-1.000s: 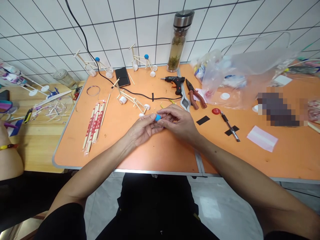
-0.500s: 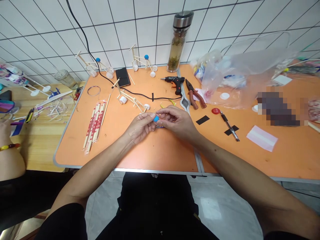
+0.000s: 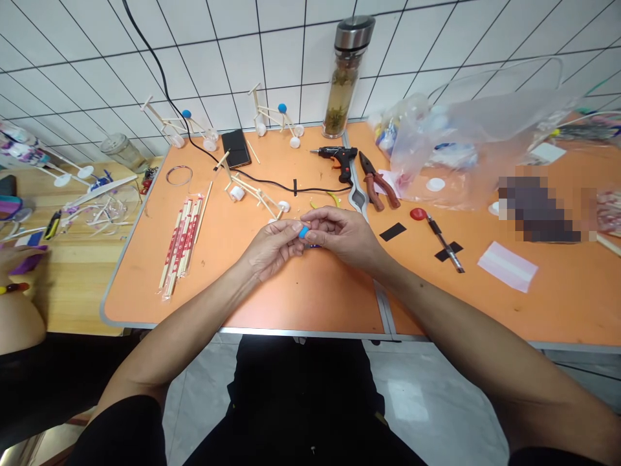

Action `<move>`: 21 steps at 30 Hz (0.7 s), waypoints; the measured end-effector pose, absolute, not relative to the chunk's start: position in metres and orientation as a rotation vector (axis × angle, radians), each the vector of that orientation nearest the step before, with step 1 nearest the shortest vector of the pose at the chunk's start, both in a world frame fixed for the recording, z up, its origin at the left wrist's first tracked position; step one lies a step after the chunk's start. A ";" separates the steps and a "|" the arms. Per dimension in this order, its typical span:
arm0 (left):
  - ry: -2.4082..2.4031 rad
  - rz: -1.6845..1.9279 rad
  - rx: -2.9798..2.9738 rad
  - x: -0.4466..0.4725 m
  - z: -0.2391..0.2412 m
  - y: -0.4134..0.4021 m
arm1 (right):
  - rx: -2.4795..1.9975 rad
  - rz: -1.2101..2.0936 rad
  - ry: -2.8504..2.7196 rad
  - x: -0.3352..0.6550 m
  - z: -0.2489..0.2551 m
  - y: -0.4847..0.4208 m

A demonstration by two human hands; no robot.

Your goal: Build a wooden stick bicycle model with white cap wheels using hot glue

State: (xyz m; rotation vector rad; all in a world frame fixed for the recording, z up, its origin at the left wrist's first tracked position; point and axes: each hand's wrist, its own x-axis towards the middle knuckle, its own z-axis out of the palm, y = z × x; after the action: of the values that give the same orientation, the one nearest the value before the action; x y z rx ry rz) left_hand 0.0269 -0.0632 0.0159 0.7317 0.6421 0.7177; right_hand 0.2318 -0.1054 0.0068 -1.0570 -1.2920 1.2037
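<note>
Over the orange table (image 3: 301, 294), a small blue round piece (image 3: 303, 232) is pinched between my two hands. My left hand (image 3: 274, 249) grips it from the left between thumb and fingers, and my right hand (image 3: 342, 232) holds its right side with thumb and fingertips. Just beyond them lies a stick model bicycle (image 3: 248, 189) with white wheels and no blue piece on it. Two similar bicycles, one (image 3: 283, 115) and another (image 3: 187, 122), stand by the wall, each topped with a blue round piece. Something small beneath my right fingers is mostly hidden.
A glue gun (image 3: 339, 155), red-handled pliers (image 3: 377, 181) and a tea bottle (image 3: 342, 84) stand or lie behind my hands. Wrapped chopsticks (image 3: 182, 246) lie left, a pen (image 3: 444, 241) right. A black cord (image 3: 262, 180) crosses the table. At far left is another person's arm (image 3: 19, 310).
My hands stay together on the blue piece, with only slight finger shifts. The other person's hand at far left has moved, and a purple item shows more there.
</note>
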 end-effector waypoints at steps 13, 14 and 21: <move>0.697 0.798 0.607 0.027 0.025 -0.060 | -1.133 0.386 -1.590 0.227 -0.001 -0.110; 0.693 0.805 0.598 0.027 0.025 -0.061 | -1.129 0.330 -1.603 0.227 -0.002 -0.111; 0.688 0.802 0.593 0.027 0.023 -0.062 | -1.134 0.198 -1.631 0.225 -0.003 -0.112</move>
State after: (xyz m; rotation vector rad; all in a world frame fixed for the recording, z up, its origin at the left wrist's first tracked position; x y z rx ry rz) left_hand 0.0274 -0.0619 0.0232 0.5930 0.6881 0.8016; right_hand 0.2246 -0.1122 -0.0026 -1.1340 -1.6308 0.1981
